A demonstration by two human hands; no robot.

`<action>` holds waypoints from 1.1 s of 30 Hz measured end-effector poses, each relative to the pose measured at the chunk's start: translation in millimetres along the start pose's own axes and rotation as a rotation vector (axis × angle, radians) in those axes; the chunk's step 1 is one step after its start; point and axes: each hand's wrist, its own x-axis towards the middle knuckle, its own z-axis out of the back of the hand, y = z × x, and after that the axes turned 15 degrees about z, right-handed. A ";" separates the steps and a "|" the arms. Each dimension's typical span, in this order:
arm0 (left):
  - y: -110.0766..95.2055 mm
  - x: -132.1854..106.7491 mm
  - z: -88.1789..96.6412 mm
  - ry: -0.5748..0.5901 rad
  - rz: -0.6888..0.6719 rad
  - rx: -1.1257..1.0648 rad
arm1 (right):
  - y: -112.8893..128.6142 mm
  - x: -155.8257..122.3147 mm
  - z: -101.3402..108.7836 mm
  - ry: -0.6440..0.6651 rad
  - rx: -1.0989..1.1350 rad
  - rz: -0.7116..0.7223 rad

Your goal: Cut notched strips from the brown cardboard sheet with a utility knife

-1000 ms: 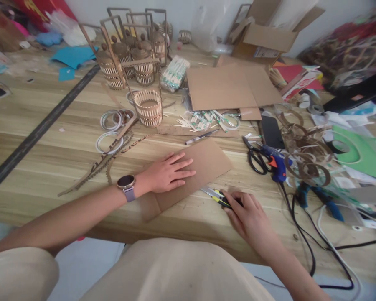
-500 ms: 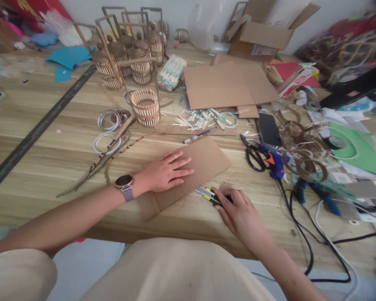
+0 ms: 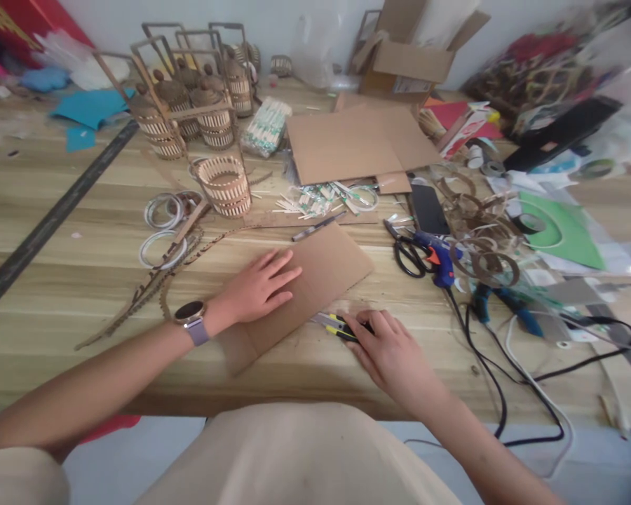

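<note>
My left hand (image 3: pixel 257 286) lies flat with its fingers spread on a piece of brown cardboard (image 3: pixel 326 263), which rests on the wooden table. In my right hand (image 3: pixel 389 347) is a yellow and black utility knife (image 3: pixel 339 327), its blade out and pointing left. The blade's tip is close to the cardboard's near long edge; whether it touches cannot be made out. A pen (image 3: pixel 317 226) lies along the cardboard's far edge. Past it stands a small round basket (image 3: pixel 224 188) made of short sticks.
Black scissors (image 3: pixel 409 258), a blue glue gun (image 3: pixel 442 263) with its cord, and a phone (image 3: pixel 429 209) lie at the right. Larger cardboard sheets (image 3: pixel 352 144) are farther back. Rolls of tape (image 3: pixel 163 249) sit at the left, with lantern-like baskets (image 3: pixel 210 116) behind.
The whole view has shifted, so the table's contents appear farther left. Both hands keep about the same places relative to the cardboard, and the right still grips the utility knife.
</note>
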 end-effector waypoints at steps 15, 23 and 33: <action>9.0 7.0 15.8 -0.149 0.433 -0.250 | 24.0 30.7 40.7 -0.025 -0.228 -0.052; -4.2 1.4 86.6 -0.284 0.525 -0.035 | -32.8 -36.8 13.1 -0.142 0.138 -0.207; -110.0 -65.3 97.5 -0.299 -0.247 0.316 | -94.9 -62.8 84.5 -0.084 -0.062 -0.551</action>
